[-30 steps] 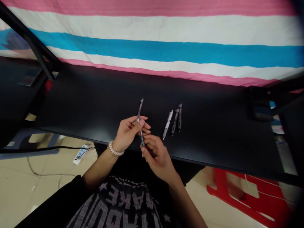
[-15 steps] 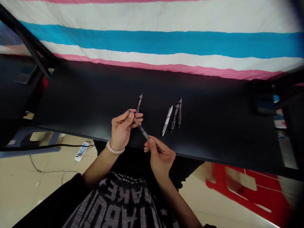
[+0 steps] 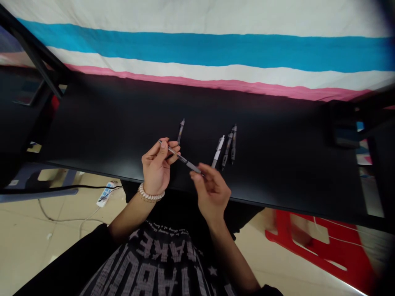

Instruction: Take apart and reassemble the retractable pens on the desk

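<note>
A slim pen [image 3: 182,159] with a grey grip is held slantwise above the near part of the black table. My left hand [image 3: 156,163], wearing a beaded bracelet, pinches its upper end between thumb and fingers. At the lower end, the thumb and fingertips of my right hand [image 3: 213,191] close on the grey grip near the tip. A dark pen [image 3: 181,129] lies just beyond my left fingers, its near end partly hidden. Right of centre lie a white pen [image 3: 218,150], partly covered by my right hand, and two dark pens [image 3: 227,151] side by side.
A striped cloth [image 3: 197,49] hangs along the back of the black table [image 3: 277,164]. Dark metal frame bars stand at both sides. Below are a red plastic stool [image 3: 324,255] at right and a white power strip [image 3: 106,194] with cables on the floor at left.
The held pen has turned flatter, its grip end shifting right and slightly up with my right hand. My left hand has moved slightly left. The pens on the table stay in place.
</note>
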`<state>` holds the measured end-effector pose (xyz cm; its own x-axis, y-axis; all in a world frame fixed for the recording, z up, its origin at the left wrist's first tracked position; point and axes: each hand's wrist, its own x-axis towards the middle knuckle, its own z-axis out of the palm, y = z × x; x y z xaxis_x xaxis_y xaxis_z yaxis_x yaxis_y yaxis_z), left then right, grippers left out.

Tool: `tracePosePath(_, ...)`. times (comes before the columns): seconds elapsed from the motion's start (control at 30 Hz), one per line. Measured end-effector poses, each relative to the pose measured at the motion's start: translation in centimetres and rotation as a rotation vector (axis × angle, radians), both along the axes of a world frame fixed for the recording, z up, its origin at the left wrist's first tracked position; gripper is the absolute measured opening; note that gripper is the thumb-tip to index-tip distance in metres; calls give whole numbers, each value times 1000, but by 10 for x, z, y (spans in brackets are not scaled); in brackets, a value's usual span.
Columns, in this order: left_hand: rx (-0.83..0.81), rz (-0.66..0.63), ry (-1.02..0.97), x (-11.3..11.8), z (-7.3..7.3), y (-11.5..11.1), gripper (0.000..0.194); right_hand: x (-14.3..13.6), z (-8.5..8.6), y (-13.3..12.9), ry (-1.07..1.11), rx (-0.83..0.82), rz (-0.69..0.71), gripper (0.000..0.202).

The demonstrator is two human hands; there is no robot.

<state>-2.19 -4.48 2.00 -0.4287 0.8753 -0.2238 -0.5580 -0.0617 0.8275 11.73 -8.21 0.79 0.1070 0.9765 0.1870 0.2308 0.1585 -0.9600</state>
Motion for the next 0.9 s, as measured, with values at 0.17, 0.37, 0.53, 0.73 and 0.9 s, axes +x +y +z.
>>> tracePosePath(0.17,-21,13,33,0,-6,1,16,-4,-5,-2,-1,14,-57,19)
tracePosePath(0.37,-31,106,-3,-11,-5,7,16,2,-9,-5,-87,114,-96,15)
tracePosePath(0.53,-32,-13,-4,-7,-7,5,19,1,-7,-3,-148,157,-107,9)
tracePosePath(0.73,-58,-42,16,-1,-15,2,16,-1,-9,2,-63,-98,2,21)
tracePosePath(0.9,-68,-1,-30,1,-14,2,17,3,-13,0,-52,-103,34,23)
